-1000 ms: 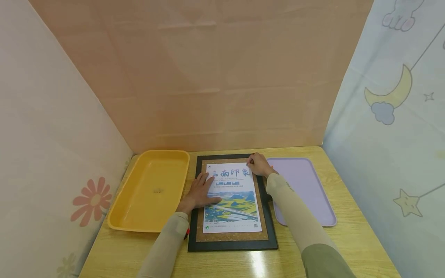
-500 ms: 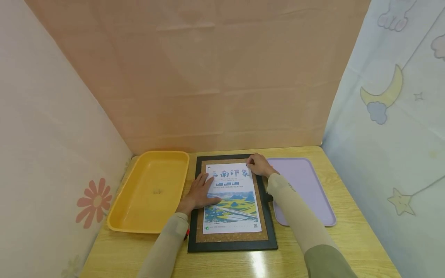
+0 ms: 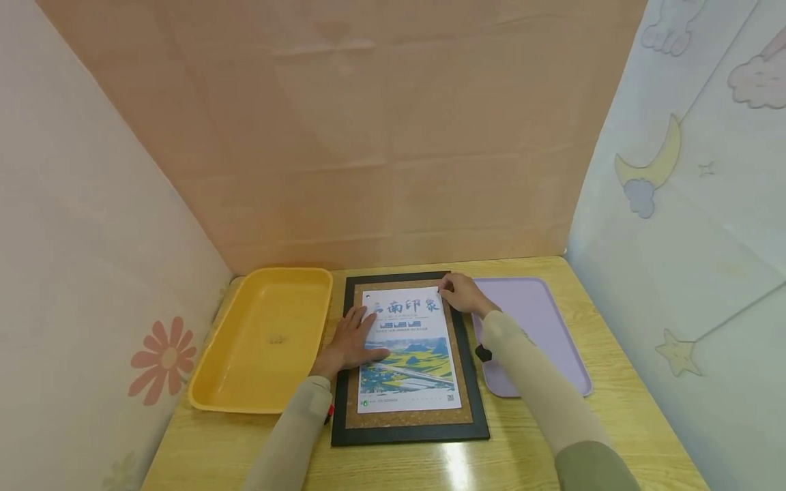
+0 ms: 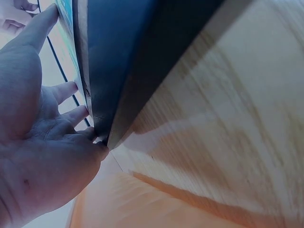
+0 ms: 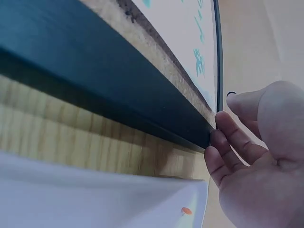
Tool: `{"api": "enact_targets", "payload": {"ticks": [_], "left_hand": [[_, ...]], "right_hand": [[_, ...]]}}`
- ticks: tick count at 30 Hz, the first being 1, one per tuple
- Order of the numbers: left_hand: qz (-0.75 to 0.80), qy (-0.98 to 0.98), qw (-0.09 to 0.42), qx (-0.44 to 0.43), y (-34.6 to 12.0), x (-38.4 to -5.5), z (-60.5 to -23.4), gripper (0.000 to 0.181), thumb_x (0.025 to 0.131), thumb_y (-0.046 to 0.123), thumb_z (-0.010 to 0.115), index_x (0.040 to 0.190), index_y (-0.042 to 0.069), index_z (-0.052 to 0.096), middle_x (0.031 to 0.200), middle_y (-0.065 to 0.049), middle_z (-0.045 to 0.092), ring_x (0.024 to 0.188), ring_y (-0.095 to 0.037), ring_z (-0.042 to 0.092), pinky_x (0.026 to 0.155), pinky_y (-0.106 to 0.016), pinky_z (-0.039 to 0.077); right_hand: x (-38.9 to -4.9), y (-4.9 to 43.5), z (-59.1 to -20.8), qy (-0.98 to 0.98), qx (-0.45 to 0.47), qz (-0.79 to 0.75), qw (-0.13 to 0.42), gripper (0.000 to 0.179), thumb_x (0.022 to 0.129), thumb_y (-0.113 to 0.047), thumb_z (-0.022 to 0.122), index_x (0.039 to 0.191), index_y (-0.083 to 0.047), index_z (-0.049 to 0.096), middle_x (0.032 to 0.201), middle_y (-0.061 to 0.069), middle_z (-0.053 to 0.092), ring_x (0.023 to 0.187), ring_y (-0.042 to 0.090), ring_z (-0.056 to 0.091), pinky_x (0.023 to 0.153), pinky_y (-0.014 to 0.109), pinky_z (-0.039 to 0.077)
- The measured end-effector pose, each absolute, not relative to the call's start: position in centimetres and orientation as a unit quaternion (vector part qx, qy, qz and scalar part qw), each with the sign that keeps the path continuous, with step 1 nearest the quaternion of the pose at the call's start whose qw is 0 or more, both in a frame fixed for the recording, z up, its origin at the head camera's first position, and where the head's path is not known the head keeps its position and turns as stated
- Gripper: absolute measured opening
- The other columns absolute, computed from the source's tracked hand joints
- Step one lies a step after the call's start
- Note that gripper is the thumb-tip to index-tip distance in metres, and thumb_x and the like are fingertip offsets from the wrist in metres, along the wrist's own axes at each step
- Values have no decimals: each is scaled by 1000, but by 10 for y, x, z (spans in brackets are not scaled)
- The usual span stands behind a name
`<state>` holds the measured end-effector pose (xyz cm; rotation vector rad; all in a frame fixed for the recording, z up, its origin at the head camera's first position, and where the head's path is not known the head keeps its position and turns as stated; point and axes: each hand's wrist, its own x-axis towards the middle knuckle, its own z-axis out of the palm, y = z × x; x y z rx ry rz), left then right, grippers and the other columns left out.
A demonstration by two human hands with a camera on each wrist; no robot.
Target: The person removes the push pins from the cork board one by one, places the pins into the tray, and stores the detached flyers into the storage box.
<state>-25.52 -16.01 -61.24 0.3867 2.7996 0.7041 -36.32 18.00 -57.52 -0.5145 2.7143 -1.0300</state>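
While left fingers (image 4: pixel 63 91) splay on paper (image 3: pixel 410 351), right fingers (image 5: pixel 237 134) pinching black piece (image 5: pixel 231 93), grainy cork (image 3: pixel 405 419)

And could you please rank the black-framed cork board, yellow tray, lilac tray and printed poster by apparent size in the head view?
1. Black-framed cork board
2. Yellow tray
3. Printed poster and lilac tray: too alike to rank, both partly covered

Booth: creased hangings (image 3: pixel 393 136), wooden table (image 3: pixel 381 469)
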Motion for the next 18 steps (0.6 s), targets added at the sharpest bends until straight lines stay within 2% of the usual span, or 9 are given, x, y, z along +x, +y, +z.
{"api": "enact_targets", "payload": {"ticks": [18], "left_hand": [[243,954,109,136,-162,-251,-605,110,92,61,83,177,11,35,190,-20,16,178,-49,7,143,-73,8]], "right_hand": [[-335,183,-563,907,-196,-361,94,11,113,-14,66,113,-5,73,112,10,74,98,21,64,90,39,56]]}}
